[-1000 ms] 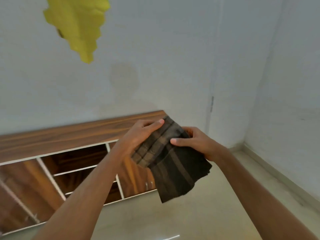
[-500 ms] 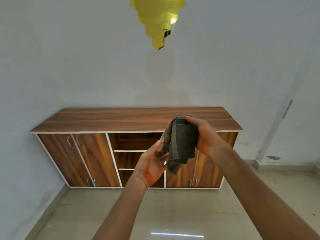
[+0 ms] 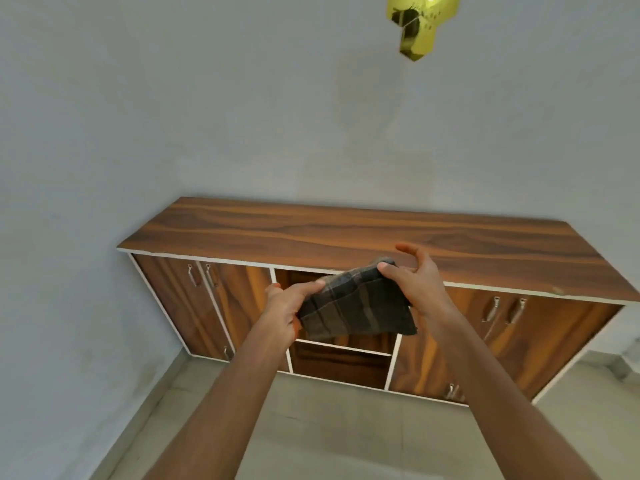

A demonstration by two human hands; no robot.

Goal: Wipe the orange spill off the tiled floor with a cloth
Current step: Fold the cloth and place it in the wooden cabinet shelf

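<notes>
A dark grey checked cloth (image 3: 356,306) is held up in front of me, folded flat, at chest height. My left hand (image 3: 285,308) pinches its left edge between thumb and fingers. My right hand (image 3: 417,282) pinches the top right corner with the thumb, the other fingers spread loosely above. The pale tiled floor (image 3: 346,431) shows below my forearms. No orange spill is in view.
A low wooden sideboard (image 3: 346,233) with doors and open middle shelves stands against the white wall just beyond my hands. A yellow ornament (image 3: 415,26) hangs on the wall high up. The left wall meets the floor at a skirting line.
The camera swung and the sideboard shifted right and tilted in the frame. The cloth went from hanging bunched in my right hand to stretched flat between both hands.
</notes>
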